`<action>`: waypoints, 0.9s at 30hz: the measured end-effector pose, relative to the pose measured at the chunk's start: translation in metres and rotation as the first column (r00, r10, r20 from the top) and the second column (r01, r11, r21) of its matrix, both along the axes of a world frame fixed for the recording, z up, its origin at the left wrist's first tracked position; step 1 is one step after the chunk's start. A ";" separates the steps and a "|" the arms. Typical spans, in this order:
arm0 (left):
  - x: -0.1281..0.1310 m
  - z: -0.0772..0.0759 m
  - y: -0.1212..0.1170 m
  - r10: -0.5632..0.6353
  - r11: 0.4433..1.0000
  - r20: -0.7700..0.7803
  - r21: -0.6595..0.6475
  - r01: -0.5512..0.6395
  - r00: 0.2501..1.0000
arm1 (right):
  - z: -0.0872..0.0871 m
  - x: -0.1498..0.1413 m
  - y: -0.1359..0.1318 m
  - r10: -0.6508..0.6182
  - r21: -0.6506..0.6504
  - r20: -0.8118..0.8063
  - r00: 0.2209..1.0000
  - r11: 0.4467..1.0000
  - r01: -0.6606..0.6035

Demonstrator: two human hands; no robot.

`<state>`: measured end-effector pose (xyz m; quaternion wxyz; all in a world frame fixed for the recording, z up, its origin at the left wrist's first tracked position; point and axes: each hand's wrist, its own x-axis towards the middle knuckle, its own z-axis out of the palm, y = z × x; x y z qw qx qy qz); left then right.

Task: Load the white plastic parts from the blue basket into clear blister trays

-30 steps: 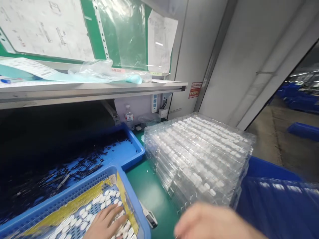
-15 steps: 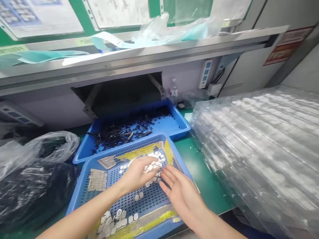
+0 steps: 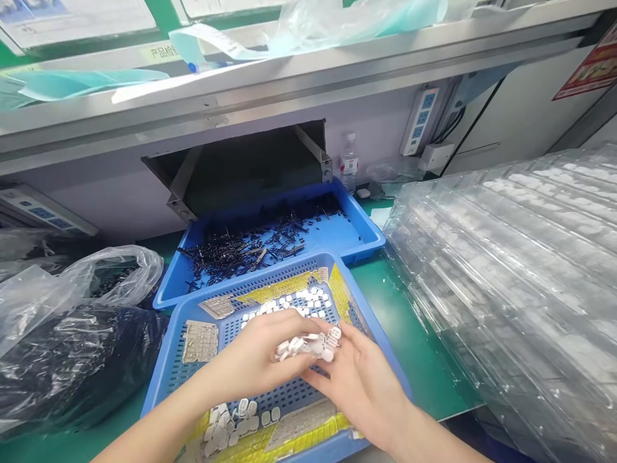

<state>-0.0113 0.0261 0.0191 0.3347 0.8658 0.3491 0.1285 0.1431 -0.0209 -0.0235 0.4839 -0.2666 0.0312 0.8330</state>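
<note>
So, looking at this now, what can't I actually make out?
All in the head view:
1. White pieces: no sure count, since the left hand, the right hand and other pieces cover some.
2. Basket: both hands hide part of its floor.
3. Trays: cut off by the right edge; contents blurred through clear plastic.
4. Bottle: label too small to read.
5. Sheets: cut off by the top edge.

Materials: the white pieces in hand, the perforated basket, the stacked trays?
White pieces: likely molded plastic, smooth, opaque, rounded corners.
Perforated basket: probably plastic, satin blue; regular holes look molded in.
Stacked trays: apparently thin clear plastic, glossy; see-through with bright reflections.
</note>
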 end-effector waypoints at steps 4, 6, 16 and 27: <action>-0.002 -0.003 0.002 0.135 0.990 0.000 0.033 -0.135 0.991 | 0.000 -0.002 0.001 -0.012 -0.028 0.023 1.000 1.000 0.013; -0.003 -0.004 0.003 0.161 0.986 -0.017 0.047 -0.160 0.987 | 0.000 -0.002 0.001 -0.021 -0.038 0.027 0.999 0.999 0.022; 0.001 -0.019 -0.010 -0.050 0.865 -0.188 0.483 0.137 0.981 | -0.002 -0.004 0.001 -0.064 0.010 0.007 0.998 0.998 0.064; 0.006 -0.026 -0.009 -0.114 0.849 -0.081 0.509 0.140 0.990 | -0.002 -0.003 0.001 -0.095 0.019 0.007 0.995 0.995 0.095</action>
